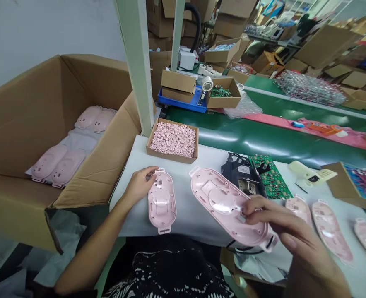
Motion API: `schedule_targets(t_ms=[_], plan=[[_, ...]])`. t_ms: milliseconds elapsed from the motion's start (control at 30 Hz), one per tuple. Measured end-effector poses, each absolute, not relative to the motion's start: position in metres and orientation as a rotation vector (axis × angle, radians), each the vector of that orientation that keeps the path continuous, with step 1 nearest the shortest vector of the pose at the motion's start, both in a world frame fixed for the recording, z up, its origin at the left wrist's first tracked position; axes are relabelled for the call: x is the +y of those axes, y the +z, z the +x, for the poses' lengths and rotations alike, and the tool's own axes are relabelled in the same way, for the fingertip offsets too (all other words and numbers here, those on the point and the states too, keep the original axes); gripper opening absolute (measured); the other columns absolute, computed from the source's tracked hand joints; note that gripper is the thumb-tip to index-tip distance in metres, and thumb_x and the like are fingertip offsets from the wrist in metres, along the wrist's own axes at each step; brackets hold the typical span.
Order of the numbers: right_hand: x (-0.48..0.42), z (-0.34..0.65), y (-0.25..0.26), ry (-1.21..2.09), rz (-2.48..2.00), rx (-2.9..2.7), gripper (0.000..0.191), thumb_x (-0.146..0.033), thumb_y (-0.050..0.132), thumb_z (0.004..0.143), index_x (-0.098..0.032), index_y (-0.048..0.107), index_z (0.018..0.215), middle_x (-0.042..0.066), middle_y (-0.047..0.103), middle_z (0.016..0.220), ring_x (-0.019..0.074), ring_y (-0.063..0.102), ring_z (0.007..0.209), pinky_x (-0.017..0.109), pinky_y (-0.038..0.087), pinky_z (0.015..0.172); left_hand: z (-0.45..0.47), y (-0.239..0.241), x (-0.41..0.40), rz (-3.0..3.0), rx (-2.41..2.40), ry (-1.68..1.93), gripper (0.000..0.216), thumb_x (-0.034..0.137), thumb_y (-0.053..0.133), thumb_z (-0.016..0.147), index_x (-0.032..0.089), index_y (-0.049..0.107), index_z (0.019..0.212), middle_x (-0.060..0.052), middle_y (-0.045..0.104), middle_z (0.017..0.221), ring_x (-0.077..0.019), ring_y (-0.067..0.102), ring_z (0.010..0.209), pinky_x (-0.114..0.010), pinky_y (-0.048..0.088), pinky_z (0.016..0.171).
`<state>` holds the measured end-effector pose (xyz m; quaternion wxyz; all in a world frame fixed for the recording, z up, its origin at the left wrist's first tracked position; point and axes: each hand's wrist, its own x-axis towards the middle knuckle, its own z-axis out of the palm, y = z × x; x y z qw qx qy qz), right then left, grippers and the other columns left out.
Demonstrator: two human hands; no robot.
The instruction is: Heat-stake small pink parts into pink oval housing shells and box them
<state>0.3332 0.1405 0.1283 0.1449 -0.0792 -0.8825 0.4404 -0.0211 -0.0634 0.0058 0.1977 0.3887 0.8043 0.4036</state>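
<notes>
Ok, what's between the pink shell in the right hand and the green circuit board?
In the head view, a black unit with a white label and cables lies between the pink shell and the green circuit board.

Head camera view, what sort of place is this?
Probably an electronics assembly line: a green conveyor belt, a green circuit board on the bench, and pink plastic housings lying in a cardboard carton.

Nothing is legible on the pink shell [223, 194] or black unit's label [244, 169].
</notes>
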Motion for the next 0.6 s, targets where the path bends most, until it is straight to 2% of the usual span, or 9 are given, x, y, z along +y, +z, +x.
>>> schedule_targets(t_ms=[67, 167, 233, 367, 500, 600], plan=[[0.150, 0.317, 0.140, 1.012, -0.260, -2.703, 0.022, -0.035, 0.054, 0.098, -0.027, 0.069, 0.113, 0.009, 0.066, 0.114, 0.0242, 0.065, 0.111, 0.037, 0.057, 0.093, -0.016, 0.009, -0.064, 1.114, 2.322, 1.163, 0.033, 0.026, 0.054, 0.092, 0.019, 0.069, 0.120, -0.009, 0.069, 0.125, -0.0243, 0.066, 0.110, -0.040, 0.056, 0.099], [0.162, 0.280, 0.150, 0.754, -0.236, -2.847, 0.029, -0.018, 0.050, 0.097, -0.025, 0.064, 0.121, 0.012, 0.060, 0.133, 0.0214, 0.062, 0.121, 0.036, 0.055, 0.099, -0.003, 0.018, -0.070, 1.274, 2.439, 1.154, 0.034, 0.028, 0.055, 0.094, 0.018, 0.067, 0.124, -0.011, 0.060, 0.138, -0.0307, 0.051, 0.130, -0.050, 0.041, 0.116], [0.169, 0.252, 0.151, 0.804, -0.130, -2.974, 0.030, -0.014, 0.047, 0.096, -0.022, 0.063, 0.120, 0.012, 0.062, 0.132, 0.0195, 0.064, 0.117, 0.035, 0.056, 0.097, 0.007, 0.021, -0.075, 1.488, 2.473, 1.072, 0.032, 0.027, 0.056, 0.095, 0.019, 0.067, 0.125, -0.011, 0.060, 0.136, -0.0306, 0.050, 0.128, -0.051, 0.041, 0.115], [0.186, 0.193, 0.138, 0.893, -0.014, -3.220, 0.035, -0.006, 0.049, 0.088, -0.021, 0.068, 0.115, 0.006, 0.073, 0.113, 0.0173, 0.069, 0.101, 0.031, 0.054, 0.095, 0.018, 0.013, -0.082, 1.795, 2.429, 0.860, 0.024, 0.022, 0.056, 0.096, 0.019, 0.071, 0.115, -0.010, 0.064, 0.130, -0.0304, 0.050, 0.126, -0.049, 0.047, 0.109], [0.197, 0.148, 0.110, 0.727, -0.096, -3.438, 0.039, -0.005, 0.058, 0.082, -0.021, 0.071, 0.115, 0.005, 0.074, 0.116, 0.0193, 0.069, 0.105, 0.029, 0.053, 0.093, 0.016, 0.004, -0.084, 1.850, 2.413, 0.740, 0.024, 0.021, 0.058, 0.095, 0.020, 0.072, 0.116, -0.009, 0.062, 0.134, -0.0311, 0.047, 0.131, -0.050, 0.047, 0.111], [0.195, 0.142, 0.095, 0.608, -0.106, -3.446, 0.036, -0.008, 0.060, 0.083, -0.019, 0.071, 0.115, 0.008, 0.072, 0.120, 0.0206, 0.069, 0.105, 0.030, 0.052, 0.095, 0.016, 0.001, -0.091, 1.863, 2.389, 0.745, 0.028, 0.021, 0.059, 0.095, 0.019, 0.069, 0.121, -0.009, 0.061, 0.138, -0.0307, 0.044, 0.136, -0.050, 0.046, 0.113]])
